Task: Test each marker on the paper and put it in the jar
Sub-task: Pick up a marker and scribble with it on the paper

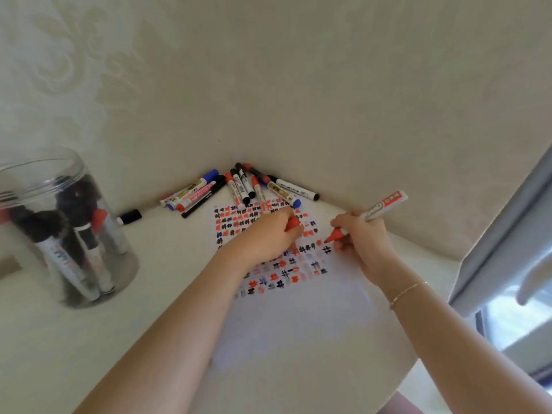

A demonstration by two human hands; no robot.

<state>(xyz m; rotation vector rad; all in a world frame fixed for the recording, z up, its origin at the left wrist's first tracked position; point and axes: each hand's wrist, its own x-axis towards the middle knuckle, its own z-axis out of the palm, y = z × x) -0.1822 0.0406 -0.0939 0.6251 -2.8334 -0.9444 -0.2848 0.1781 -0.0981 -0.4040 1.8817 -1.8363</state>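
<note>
The right hand (363, 237) is gripping a red marker (370, 216) like a pen, its tip touching the paper (298, 324) to add a test mark; the left hand (274, 234) is grasping the red cap (292, 223) and resting on the sheet, probably steadying it; the jar (59, 228) is standing far left on the tabletop (134, 339), untested markers (239, 188) waiting against the wall.

Red marker (370, 215) tip on marked paper (298, 309), red cap (292, 223) in left hand (268, 234).
</note>
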